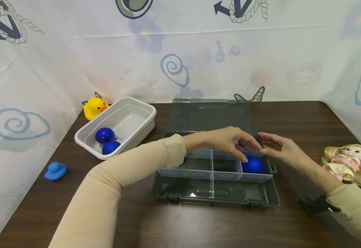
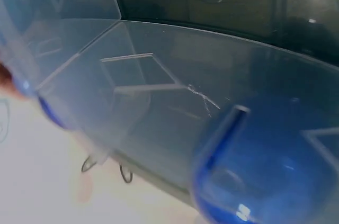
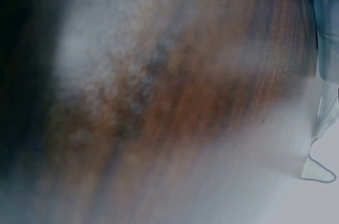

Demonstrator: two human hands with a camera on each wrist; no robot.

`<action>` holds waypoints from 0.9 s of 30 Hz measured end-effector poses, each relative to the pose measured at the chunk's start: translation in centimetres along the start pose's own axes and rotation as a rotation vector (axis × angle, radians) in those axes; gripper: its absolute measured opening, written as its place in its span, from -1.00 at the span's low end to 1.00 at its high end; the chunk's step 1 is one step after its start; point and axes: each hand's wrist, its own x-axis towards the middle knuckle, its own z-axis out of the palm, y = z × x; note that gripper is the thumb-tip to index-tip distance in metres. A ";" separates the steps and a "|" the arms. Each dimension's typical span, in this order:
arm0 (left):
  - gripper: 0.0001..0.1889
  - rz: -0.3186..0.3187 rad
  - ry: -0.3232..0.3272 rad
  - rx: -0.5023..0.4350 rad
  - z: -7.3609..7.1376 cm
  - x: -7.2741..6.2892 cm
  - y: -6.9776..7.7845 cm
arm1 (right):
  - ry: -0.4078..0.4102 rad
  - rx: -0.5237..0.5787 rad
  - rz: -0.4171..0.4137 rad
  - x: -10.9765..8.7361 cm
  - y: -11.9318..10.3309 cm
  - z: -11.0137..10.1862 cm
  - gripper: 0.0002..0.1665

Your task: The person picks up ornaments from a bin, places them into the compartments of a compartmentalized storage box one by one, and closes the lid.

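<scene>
Blue ball (image 1: pixel 253 165) sat in the right-end space of the clear tray (image 1: pixel 183 173), inside the dark box (image 1: pixel 271 196). Your left hand (image 1: pixel 225 141) bent over it; your right hand (image 1: pixel 282 150) was at the box's right edge. I couldn't tell if either hand's fingers gripped anything. You seemed to be sorting balls into spaces; next probably called for one of the two blue balls (image 1: pixel 104 135) in the white tub (image 1: pixel 143 132). Pale backward letters (image 1: pixel 219 53) on the cloth (image 1: pixel 106 65) were too faint to read surely.

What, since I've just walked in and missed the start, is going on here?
A person has both hands at a dark open box: the left hand is over its compartments, the right hand at its right side. Whether either holds anything is unclear. One glittery blue ball sits in a compartment; two more blue balls lie in the white tray.
</scene>
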 end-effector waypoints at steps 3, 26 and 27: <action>-0.49 0.005 0.049 -0.047 -0.7 -2.1 0.2 | 0.009 -0.008 0.010 0.0 -0.1 0.0 -0.31; -0.50 -0.563 0.589 -0.181 -6.7 -30.5 -7.6 | 0.023 -0.018 -0.041 -0.1 0.2 0.4 -0.34; -0.49 -0.589 0.579 -0.173 -6.6 -31.1 -7.8 | 0.022 -0.014 -0.041 0.0 0.2 0.4 -0.34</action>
